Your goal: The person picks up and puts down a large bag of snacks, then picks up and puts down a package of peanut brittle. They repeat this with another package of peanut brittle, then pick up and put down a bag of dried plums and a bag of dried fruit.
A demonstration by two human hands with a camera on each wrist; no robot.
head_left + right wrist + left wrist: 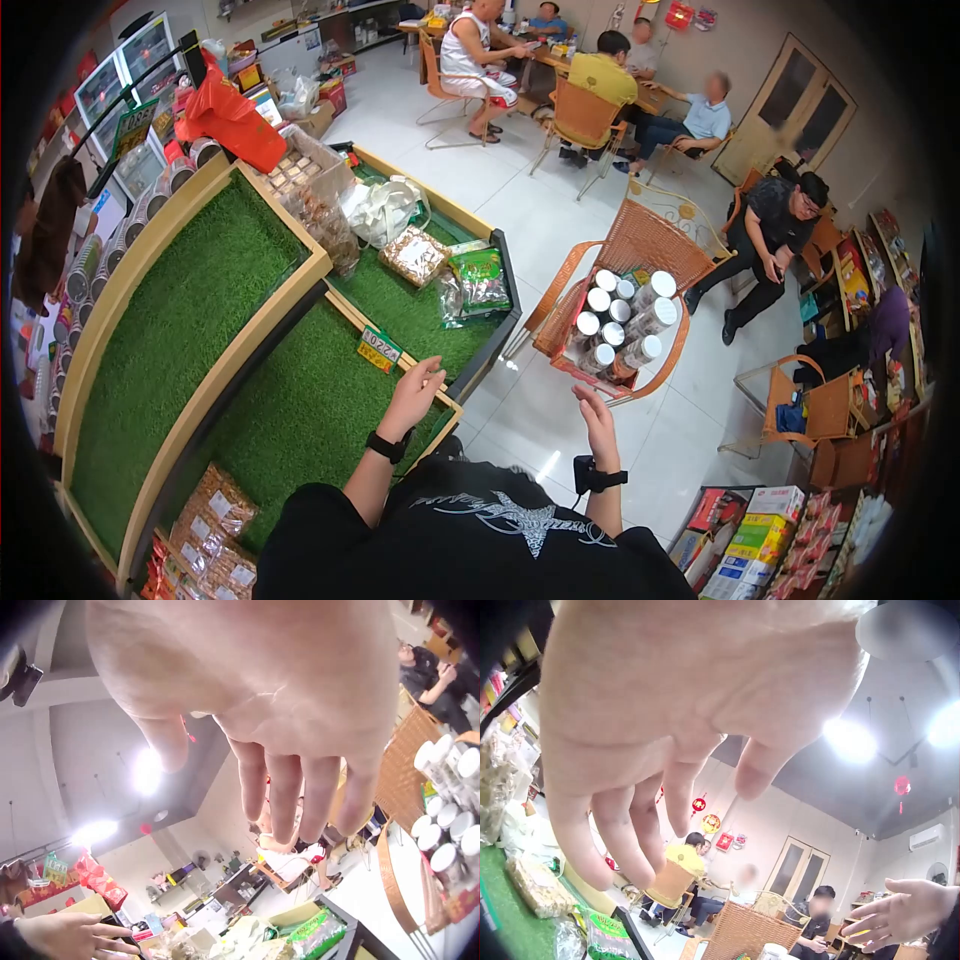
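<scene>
My left hand (414, 396) is raised over the front edge of the green turf-lined display shelf (300, 420), its fingers loosely bent and holding nothing. Close beyond it is a price sign (379, 350) on the wooden ledge. To the right, my right hand (597, 425) is held up with straight fingers, nothing in it. Just past that hand, a wicker armchair (655, 240) carries a box of several white-lidded jars (610, 310). Each wrist view shows its own palm large and bare, with the other hand lower in the picture.
On the upper turf lie a bag of brown dried goods (415, 256), a green packet (482, 278) and a white plastic bag (385, 210). Packed bags (215, 505) lie lower left. A seated person (775, 240) is beyond the chair; others sit around a table (550, 58) at the back.
</scene>
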